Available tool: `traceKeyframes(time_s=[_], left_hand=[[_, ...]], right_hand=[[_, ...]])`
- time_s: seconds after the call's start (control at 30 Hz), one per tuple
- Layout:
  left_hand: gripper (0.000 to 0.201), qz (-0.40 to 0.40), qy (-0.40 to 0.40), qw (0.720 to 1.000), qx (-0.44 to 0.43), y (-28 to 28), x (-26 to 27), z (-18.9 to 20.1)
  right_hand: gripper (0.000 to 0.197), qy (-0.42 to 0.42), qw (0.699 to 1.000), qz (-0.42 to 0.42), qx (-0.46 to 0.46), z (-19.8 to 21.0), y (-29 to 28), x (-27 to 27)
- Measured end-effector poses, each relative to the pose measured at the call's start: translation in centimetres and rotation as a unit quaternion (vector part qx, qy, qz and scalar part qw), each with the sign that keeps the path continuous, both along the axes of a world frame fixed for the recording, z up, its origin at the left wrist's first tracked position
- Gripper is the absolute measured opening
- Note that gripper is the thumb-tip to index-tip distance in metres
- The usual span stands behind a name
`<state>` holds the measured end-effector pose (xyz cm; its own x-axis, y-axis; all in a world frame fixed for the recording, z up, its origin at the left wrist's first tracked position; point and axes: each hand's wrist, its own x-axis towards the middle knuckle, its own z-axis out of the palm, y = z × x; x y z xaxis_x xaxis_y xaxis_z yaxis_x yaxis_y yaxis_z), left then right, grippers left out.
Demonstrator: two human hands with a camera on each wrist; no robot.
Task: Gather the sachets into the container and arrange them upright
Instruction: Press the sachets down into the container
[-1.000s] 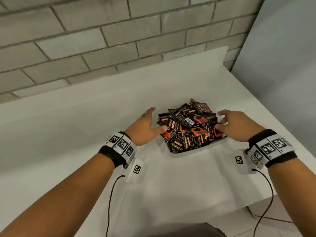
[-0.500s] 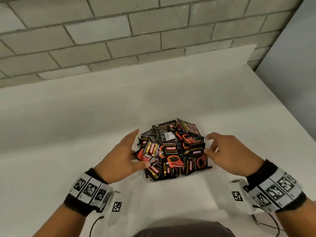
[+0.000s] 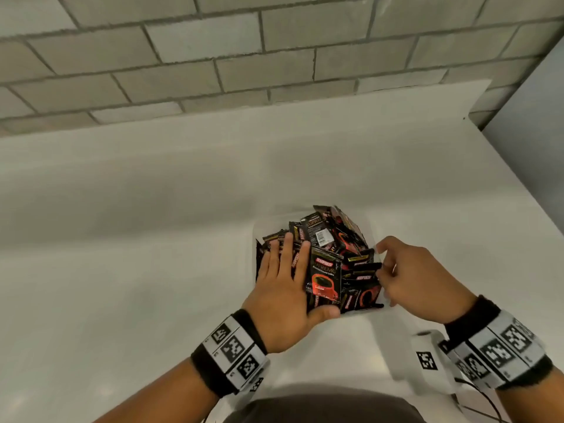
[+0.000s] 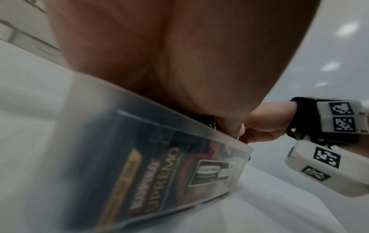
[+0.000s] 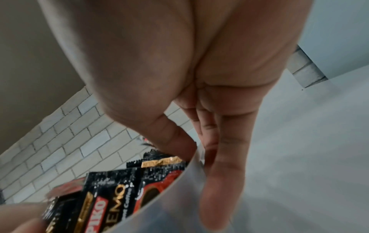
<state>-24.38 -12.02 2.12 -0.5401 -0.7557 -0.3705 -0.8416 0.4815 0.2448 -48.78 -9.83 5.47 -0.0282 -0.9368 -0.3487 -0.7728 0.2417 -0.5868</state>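
A heap of black-and-red coffee sachets (image 3: pixel 325 279) fills a clear plastic container (image 3: pixel 255 236) on the white table. Most lie flat or slanted; a few at the back stand on edge. My left hand (image 3: pixel 283 279) lies flat on the left part of the heap with straight fingers, thumb at the front rim. My right hand (image 3: pixel 406 276) pinches the container's right wall (image 5: pixel 179 197), thumb inside and fingers (image 5: pixel 219 157) outside. Through the front wall (image 4: pixel 139 110) the sachets (image 4: pixel 159 173) show pressed against the plastic.
The white table (image 3: pixel 152 239) runs to a grey brick wall (image 3: pixel 244 56) at the back. Its right edge (image 3: pixel 518 184) drops off beside a grey panel. No loose sachets show on the tabletop.
My left hand has moved from the heap's left side onto its top and now lies flat there. My right hand stays at the right side, now gripping the wall.
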Motion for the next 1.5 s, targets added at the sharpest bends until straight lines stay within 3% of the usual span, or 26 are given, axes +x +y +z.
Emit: traceKeyframes(time_s=[0.13,0.23,0.33,0.4,0.5,0.6,0.7,0.83,0.93,1.0,1.13,1.3,1.43,1.5], left_hand=[[0.133,-0.039,-0.004,0.999,0.026,-0.3,-1.9,0.3],[0.125,-0.005,0.04,0.999,0.029,-0.9,-1.4,0.9],[0.127,0.018,0.09,0.995,0.037,-1.6,0.5,1.9],[0.128,0.029,0.115,0.992,0.039,-1.9,1.9,2.8],[0.119,0.07,0.174,0.982,0.005,-2.3,4.2,3.7],[0.084,0.109,0.199,0.973,-0.046,-2.6,5.8,3.4],[0.062,0.067,0.162,0.984,-0.025,-2.0,5.3,2.7],[0.06,-0.012,0.164,0.986,-0.016,-0.7,3.6,1.8],[0.039,0.003,0.215,0.976,-0.02,-0.9,4.5,2.1],[0.023,0.048,0.248,0.966,-0.06,-2.0,6.1,2.5],[0.022,0.097,0.226,0.965,-0.092,-5.4,7.8,3.4],[0.024,0.02,0.15,0.985,-0.088,-8.9,6.4,2.8],[0.022,0.056,0.18,0.976,-0.109,-11.8,5.7,3.0],[0.023,0.044,0.139,0.986,-0.083,-14.2,5.5,3.2]], right_hand=[[0.031,0.061,0.998,0.021,0.004,0.1,-0.3,-0.4],[0.032,0.109,0.994,0.003,-0.012,1.6,-1.1,-1.0],[0.059,0.14,0.982,-0.029,-0.125,2.8,-2.6,-0.7],[0.07,0.095,0.987,-0.02,-0.126,3.4,-4.0,0.2],[0.061,0.059,0.99,0.087,-0.089,2.9,-5.3,2.1],[0.051,0.093,0.977,0.178,-0.078,1.6,-5.1,4.0],[0.039,0.121,0.969,0.2,-0.078,1.2,-4.9,4.6],[0.033,0.147,0.964,0.192,-0.115,2.7,-6.4,4.8],[0.037,0.135,0.949,0.228,-0.173,3.4,-7.8,6.3],[0.043,0.11,0.938,0.285,-0.162,3.1,-8.3,7.6],[0.049,0.137,0.927,0.344,-0.055,1.5,-7.3,8.9],[0.03,0.07,0.953,0.281,-0.085,2.6,-7.7,7.6],[0.023,0.027,0.964,0.243,-0.104,3.6,-8.8,7.2],[0.02,0.018,0.964,0.243,-0.112,3.8,-8.7,7.1]])
